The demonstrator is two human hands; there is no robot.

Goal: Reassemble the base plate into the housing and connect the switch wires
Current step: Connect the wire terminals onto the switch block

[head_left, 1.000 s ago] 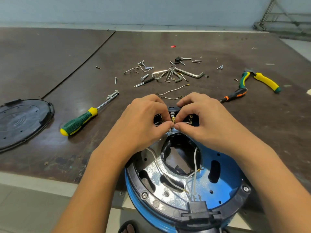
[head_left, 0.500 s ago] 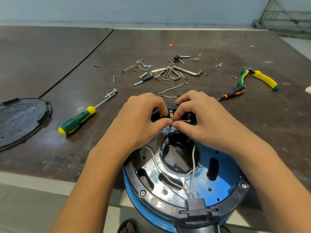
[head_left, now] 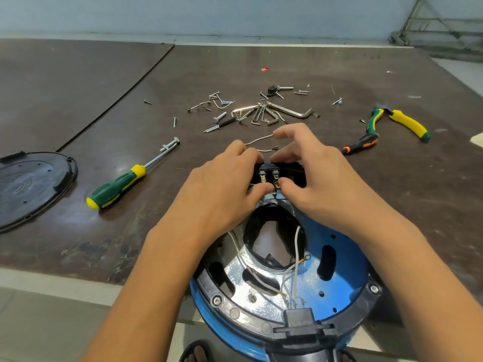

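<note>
Both hands work at the black switch block (head_left: 283, 171) on the far rim of the blue housing (head_left: 347, 280). The left hand (head_left: 224, 184) has its grip pinching the block, fingers over the top and thumb below. The right hand (head_left: 313, 184) pinches it at the second brass terminal (head_left: 274, 176), thumb against the connector there, its other fingers lifted and spread. The likeliest fault, to my eye, is a connector pushed on crooked or only half seated, since the thumbs hide the joint. A hard push could also bend a tab. The shiny base plate (head_left: 235, 270) already sits inside the housing, and white wires (head_left: 296, 244) trail loose across it, one ending in a bare ring lug (head_left: 306, 257). These could be pinched, or touch the metal. The housing overhangs the near edge of the counter (head_left: 104, 87), so heavy pressing might tip it off. The counter is dark, worn and scuffed, and carries a green-and-yellow screwdriver (head_left: 117, 188), pliers (head_left: 402, 121), an orange-and-black screwdriver (head_left: 362, 143), scattered screws and hex keys (head_left: 264, 113) and a round black cover (head_left: 28, 184). Behind are a pale wall and a metal frame (head_left: 439, 24), and pale floor tiles (head_left: 39, 309) lie below.
</note>
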